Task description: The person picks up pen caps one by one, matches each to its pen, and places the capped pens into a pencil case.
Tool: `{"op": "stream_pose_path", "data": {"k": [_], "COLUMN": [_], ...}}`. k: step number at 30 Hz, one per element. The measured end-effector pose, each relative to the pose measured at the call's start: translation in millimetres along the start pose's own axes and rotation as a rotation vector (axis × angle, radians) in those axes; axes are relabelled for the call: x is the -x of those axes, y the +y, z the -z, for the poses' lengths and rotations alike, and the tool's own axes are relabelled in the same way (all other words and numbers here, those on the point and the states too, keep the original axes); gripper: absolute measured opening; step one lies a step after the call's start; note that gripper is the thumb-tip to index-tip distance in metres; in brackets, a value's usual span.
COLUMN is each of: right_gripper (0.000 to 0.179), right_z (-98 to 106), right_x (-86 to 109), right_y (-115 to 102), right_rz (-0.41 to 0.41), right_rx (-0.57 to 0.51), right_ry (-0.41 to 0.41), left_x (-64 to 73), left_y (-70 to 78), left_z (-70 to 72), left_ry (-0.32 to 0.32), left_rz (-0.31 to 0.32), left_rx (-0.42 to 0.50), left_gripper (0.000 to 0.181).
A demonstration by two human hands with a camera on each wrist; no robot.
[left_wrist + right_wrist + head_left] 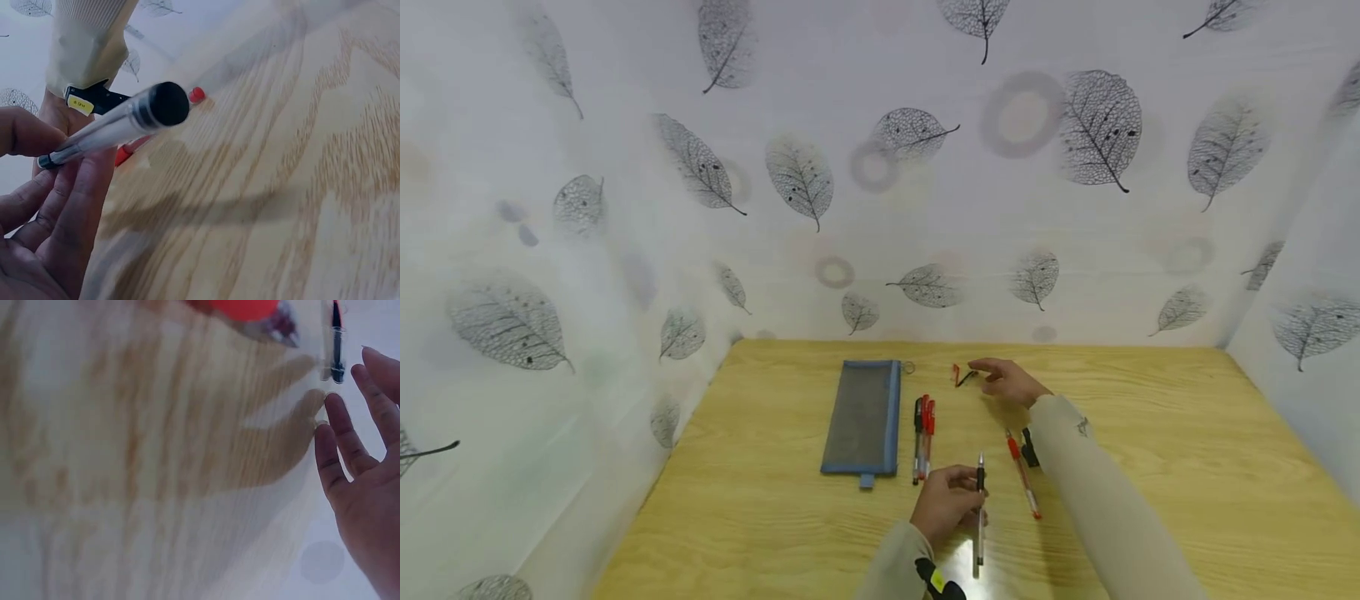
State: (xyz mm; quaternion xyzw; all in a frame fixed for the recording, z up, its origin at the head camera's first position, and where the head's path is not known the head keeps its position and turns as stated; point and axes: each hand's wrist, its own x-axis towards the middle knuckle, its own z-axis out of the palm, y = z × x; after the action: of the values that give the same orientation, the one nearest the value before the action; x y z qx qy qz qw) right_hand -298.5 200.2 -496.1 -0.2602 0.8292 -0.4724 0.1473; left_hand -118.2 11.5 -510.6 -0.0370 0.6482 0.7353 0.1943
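My left hand (951,504) pinches a clear-barrelled black pen (115,125) between thumb and fingers, its bare metal tip pointing away from me in the head view. In the left wrist view, the pen's black end faces the camera. Toward the back of the table, my right hand (1011,382) reaches with its fingers (340,419) extended and apart. Its fingertips are right at a small black pen cap (966,378). Beside that lies a red pen cap (956,373). An uncapped red pen (1023,475) rests on the table near the right wrist.
A blue-edged mesh pouch (861,417) lies flat left of centre. Next to it are several capped pens, one black pen (917,442) and red pens (929,429). A leaf-patterned wall covering (925,225) borders the wooden table (760,517).
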Motion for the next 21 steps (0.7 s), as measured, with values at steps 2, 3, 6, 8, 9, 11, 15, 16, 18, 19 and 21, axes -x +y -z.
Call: {"op": "stream_pose_path", "data": {"k": [2,3,6,8,9,11,15,16,18,19,21], "right_gripper": [0.044,0.043,0.039,0.036,0.035,0.032,0.03,0.029,0.028,0.027,0.023], "right_z": [1,1,0,-1,-2,-2,-3,-3,-2,-2,0], "right_x": [-1.1,-2.1,-4.0,-5.1,-5.4,-5.6,-3.2,-2.3,-0.6,0.1,0.9], "right_y": [1,1,2,2,2,1,3,4,6,8,12], "right_rz": [0.005,-0.002,-0.041,-0.079,-0.097,-0.126,-0.174,-0.184,-0.203,-0.21,-0.214], "right_rx": [0.044,0.062,0.113,0.114,0.115,0.115,0.111,0.113,0.133,0.149,0.196], "right_ry": [0.009,0.022,0.069,0.106,0.124,0.16,0.222,0.231,0.241,0.239,0.23], "left_x": [0.7,1.1,2.6,2.9,2.8,1.9,-0.1,-0.3,-0.5,-0.2,0.0], "left_y": [-0.3,0.0,2.6,4.1,4.2,3.6,1.0,0.6,0.2,0.3,0.5], "left_z": [0.6,0.8,0.6,0.6,0.6,0.8,1.4,1.5,1.7,1.7,2.0], "left_ry": [-0.005,-0.009,-0.014,-0.016,-0.017,-0.015,-0.006,-0.005,-0.005,-0.006,-0.008], "left_rz": [-0.009,-0.013,-0.006,0.0,0.0,0.003,0.015,0.018,0.017,0.015,0.012], "left_rx": [0.005,0.007,-0.012,-0.013,-0.017,-0.017,-0.01,-0.01,-0.014,-0.018,-0.025], "left_gripper": [0.035,0.035,0.033,0.032,0.032,0.031,0.032,0.033,0.033,0.034,0.034]}}
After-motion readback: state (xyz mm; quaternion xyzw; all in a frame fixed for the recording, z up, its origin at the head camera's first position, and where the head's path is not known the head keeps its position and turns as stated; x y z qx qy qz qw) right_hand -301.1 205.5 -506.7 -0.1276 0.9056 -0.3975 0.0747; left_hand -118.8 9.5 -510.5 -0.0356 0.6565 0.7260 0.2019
